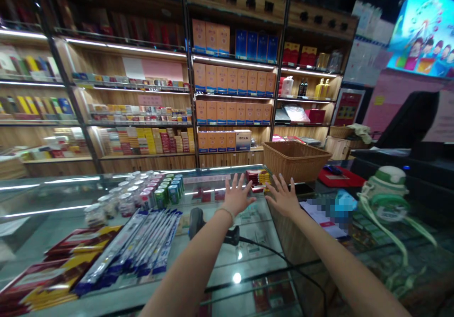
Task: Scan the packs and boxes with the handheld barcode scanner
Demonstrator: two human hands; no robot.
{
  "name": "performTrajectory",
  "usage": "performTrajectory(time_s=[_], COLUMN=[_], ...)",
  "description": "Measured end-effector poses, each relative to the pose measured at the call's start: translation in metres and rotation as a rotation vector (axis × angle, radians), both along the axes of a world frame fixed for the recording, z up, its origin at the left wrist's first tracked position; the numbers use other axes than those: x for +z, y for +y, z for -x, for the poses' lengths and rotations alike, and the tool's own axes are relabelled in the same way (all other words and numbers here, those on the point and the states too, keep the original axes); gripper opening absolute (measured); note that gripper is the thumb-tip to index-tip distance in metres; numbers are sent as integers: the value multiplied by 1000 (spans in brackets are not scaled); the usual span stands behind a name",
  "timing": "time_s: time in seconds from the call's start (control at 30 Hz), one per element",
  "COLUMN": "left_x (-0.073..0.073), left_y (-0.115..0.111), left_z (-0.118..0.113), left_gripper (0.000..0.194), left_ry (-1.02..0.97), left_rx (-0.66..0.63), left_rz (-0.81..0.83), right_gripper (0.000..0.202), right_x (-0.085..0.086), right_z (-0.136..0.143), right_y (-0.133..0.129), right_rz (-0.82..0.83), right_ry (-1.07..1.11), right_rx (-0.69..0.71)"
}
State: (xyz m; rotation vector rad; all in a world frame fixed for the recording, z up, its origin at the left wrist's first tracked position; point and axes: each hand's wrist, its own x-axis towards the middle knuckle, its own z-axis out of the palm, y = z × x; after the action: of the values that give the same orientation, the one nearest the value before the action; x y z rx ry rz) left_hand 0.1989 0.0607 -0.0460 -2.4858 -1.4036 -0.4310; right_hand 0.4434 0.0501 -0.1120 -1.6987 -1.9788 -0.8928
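Two bare hands reach over the glass-topped counter (pixel 255 255), left hand (pixel 237 198) and right hand (pixel 283 199) both empty, fingers spread wide! Just beyond them sits the small stack of shiny red-and-yellow packets (pixel 263 178), beside the brown woven basket (pixel 297 164); contact is too close to call. As for progress, long silver-and-blue packets (pixel 142 241) lie fanned out, with small green, pink and blue cans (pixel 161 197) already grouped behind; nothing is in hand, and what's left can't be judged. Now the containers: that open, tapered basket hides its floor, while the clear, pale-lidded jars (pixel 95 215) hold small contents, too blurred to identify.
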Motion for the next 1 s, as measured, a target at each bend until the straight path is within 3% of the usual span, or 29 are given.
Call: performTrajectory(time_s=[0.2,0.33,0.57,1.0], left_x=[15,28,54,71], left_y=[-8,-14,-31,-57], left_z=[21,37,72,137], left_gripper=[71,69,64,58], left_ry=[-14,-8,17,-10], left_rx=[12,8,-6,43], left_rz=[-28,-61,-135,-232], right_gripper=[57,57,55,53], right_x=[6,19,52,83], right_z=[4,17,62,143], right_y=[-2,-5,-16,-40], right_rz=[-9,-32,-59,4], right_ry=[-29,5,58,122], right_rx=[29,21,57,124])
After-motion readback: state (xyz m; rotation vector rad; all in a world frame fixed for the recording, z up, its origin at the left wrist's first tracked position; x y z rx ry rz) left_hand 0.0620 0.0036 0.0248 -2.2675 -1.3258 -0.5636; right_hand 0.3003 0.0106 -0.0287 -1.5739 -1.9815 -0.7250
